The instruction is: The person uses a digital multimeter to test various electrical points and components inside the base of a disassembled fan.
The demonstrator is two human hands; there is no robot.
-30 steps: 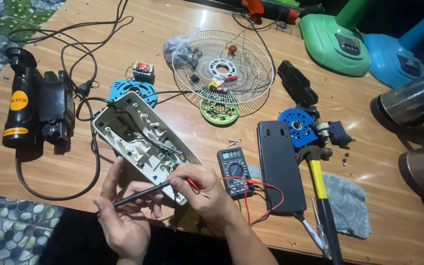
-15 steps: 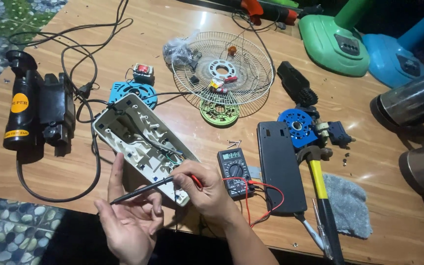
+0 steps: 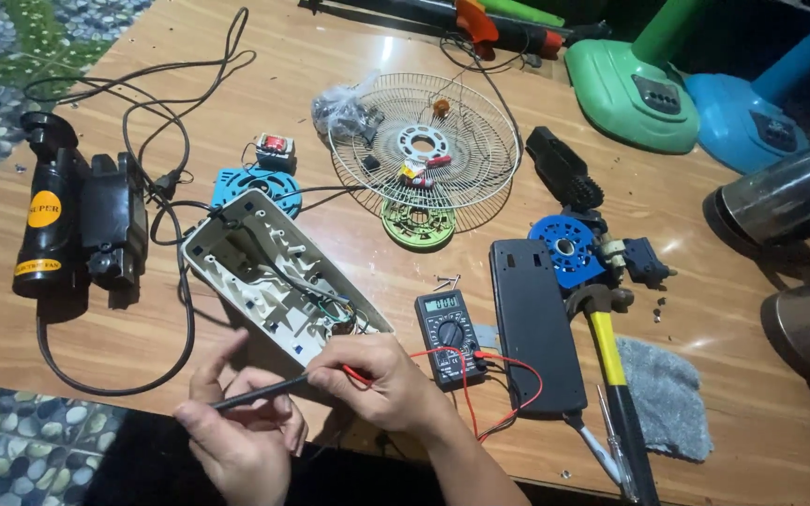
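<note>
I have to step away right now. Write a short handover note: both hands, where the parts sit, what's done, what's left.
Left hand: pinches the black probe near the table's front edge.
Right hand: holds the red probe at the near end of the open cream housing.
Multimeter: lies on the table just right of the right hand, its leads plugged in and its display lit.
Black cover plate, hammer and grey cloth lie further right.
Done: the housing is open, its wiring exposed.
Left: the black probe does not touch the housing; the housing is not closed.

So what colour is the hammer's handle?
Yellow above, black lower down on the hammer, seen in the head view.
</note>
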